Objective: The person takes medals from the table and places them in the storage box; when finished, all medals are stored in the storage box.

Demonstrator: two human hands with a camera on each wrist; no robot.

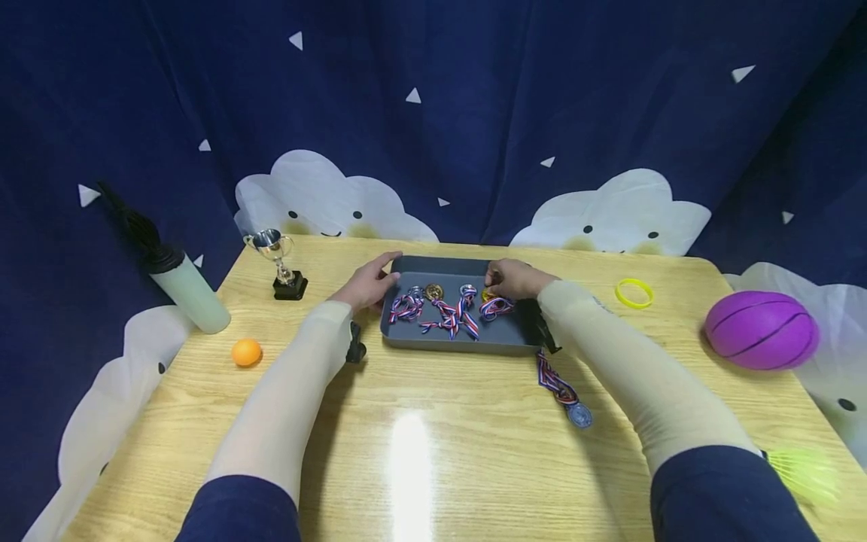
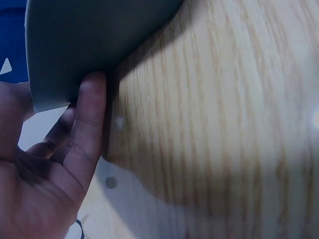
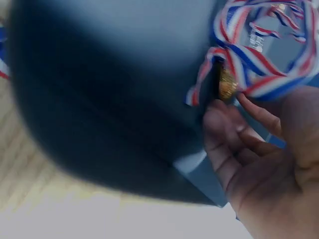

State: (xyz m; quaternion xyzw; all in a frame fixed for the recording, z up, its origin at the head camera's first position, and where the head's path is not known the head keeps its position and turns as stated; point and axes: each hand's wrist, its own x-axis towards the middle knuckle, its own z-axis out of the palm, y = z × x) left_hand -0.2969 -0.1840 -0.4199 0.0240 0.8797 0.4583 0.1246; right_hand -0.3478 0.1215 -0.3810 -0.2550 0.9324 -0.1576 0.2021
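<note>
A grey rectangular tray [image 1: 452,345] lies on the table, and my left hand [image 1: 369,284] holds it by its left end. In the left wrist view, fingers [image 2: 88,107] touch the tray's outer wall [image 2: 89,40] while the thumb is at the rim. My right hand [image 1: 516,278] reaches into the tray's right side and pinches a gold medal [image 3: 228,84] by its edge. The medal's red, white and blue ribbon [image 1: 497,307] is looped beside it. Also in the tray are a silver medal [image 1: 415,292], another gold medal [image 1: 434,292] and a second silver one [image 1: 467,290], with ribbons.
Another silver medal [image 1: 579,415] lies on the table before the tray. To the left are a trophy cup [image 1: 272,252], an orange ball [image 1: 246,352] and a shuttlecock tube [image 1: 193,293]. Rightward are a yellow ring [image 1: 634,293], a purple ball [image 1: 762,330] and a yellow shuttlecock [image 1: 806,474].
</note>
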